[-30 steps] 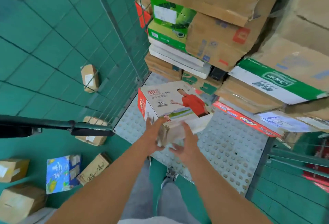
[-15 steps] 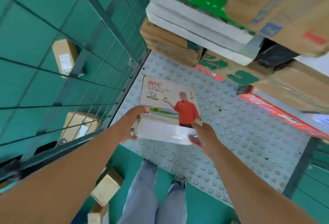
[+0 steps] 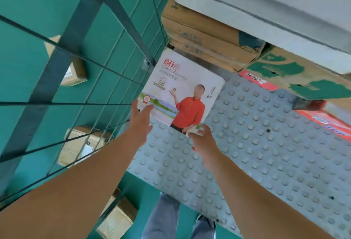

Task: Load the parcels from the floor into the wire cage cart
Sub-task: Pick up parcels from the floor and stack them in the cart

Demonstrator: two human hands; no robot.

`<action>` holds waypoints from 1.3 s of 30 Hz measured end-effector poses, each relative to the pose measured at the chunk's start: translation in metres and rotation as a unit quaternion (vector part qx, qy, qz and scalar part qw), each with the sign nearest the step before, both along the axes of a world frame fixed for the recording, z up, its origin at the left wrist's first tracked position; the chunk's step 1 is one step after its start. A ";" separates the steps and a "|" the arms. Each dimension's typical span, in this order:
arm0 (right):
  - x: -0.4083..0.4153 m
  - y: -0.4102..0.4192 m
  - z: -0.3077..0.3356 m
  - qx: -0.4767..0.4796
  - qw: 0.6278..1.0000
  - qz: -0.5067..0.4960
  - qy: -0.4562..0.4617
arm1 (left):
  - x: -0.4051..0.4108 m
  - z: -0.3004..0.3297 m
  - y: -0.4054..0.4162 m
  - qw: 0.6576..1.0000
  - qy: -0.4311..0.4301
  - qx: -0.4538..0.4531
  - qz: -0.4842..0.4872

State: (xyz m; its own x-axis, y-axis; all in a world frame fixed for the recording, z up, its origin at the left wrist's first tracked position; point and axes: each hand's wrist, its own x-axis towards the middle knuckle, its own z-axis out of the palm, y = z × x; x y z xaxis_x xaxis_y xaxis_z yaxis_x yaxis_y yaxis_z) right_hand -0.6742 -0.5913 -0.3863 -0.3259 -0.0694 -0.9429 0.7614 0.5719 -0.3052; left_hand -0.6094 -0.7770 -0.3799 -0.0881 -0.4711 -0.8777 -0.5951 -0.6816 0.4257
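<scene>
Studded grey cart deck (image 3: 266, 153) bears white milk box (image 3: 182, 90), seemingly flat, and stacked cartons (image 3: 205, 37).

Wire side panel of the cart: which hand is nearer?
Left. The left hand is at the white milk carton's near-left corner, close beside the wire side panel; the right hand is at its near-right corner, farther away.

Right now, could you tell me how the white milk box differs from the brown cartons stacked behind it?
The white milk box is glossy, printed with a figure in red; the brown cartons are plain cardboard. The milk box lies alone on the studded cart floor; the cartons sit stacked under other parcels. Both are inside the cart.
</scene>
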 end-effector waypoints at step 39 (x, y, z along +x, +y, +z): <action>0.164 0.153 0.473 -0.187 0.982 0.010 -0.013 | 0.187 0.473 0.268 0.957 0.197 -0.011 0.213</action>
